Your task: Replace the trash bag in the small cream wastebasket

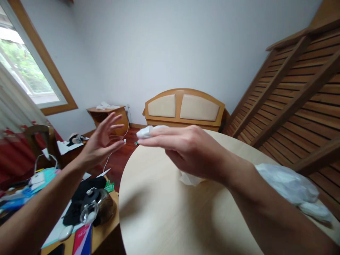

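Observation:
My left hand [102, 140] is raised in the air left of the round table, its fingers spread and nothing in them. Over the table, my right hand [186, 143] points leftward with its fingers pressed together. A small white crumpled piece [145, 132], like tissue or thin plastic, shows at its fingertips; the exact material cannot be made out. Under that hand, a white paper-like sheet [190, 179] lies on the pale round table [159, 209], partly hidden by the wrist. A translucent plastic bag [288, 182] with white contents rests beyond my right forearm.
At left, a side table [105, 235] carries a glass teapot [103, 205], a red and blue box [83, 239] and dark cloth. A wooden headboard [183, 118] stands behind the table. Wooden slats [300, 88] lean at right. A white cable [107, 161] runs across the floor.

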Demonstrator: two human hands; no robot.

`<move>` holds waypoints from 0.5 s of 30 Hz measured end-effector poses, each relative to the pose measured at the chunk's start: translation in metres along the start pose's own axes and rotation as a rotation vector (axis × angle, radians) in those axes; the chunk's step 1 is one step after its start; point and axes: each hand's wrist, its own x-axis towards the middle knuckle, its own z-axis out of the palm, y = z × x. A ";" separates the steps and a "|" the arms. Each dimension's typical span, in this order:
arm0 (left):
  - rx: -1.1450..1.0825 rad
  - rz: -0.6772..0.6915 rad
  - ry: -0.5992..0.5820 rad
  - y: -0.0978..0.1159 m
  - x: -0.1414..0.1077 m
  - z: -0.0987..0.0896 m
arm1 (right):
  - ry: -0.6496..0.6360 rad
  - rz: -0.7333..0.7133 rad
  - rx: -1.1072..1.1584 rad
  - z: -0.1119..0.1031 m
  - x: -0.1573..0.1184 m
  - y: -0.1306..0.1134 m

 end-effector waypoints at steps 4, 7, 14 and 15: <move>-0.222 -0.039 -0.464 -0.004 0.152 0.035 | -0.068 -0.063 -0.039 -0.001 -0.010 -0.020; -0.284 -0.016 -0.706 0.008 0.193 0.056 | -0.044 -0.047 -0.068 -0.013 -0.024 -0.024; -0.471 -0.261 -0.531 0.007 0.183 0.090 | 0.016 0.323 -0.179 -0.047 -0.072 0.002; -0.468 -0.281 -0.433 0.004 0.187 0.094 | 0.019 0.414 -0.219 -0.052 -0.080 0.008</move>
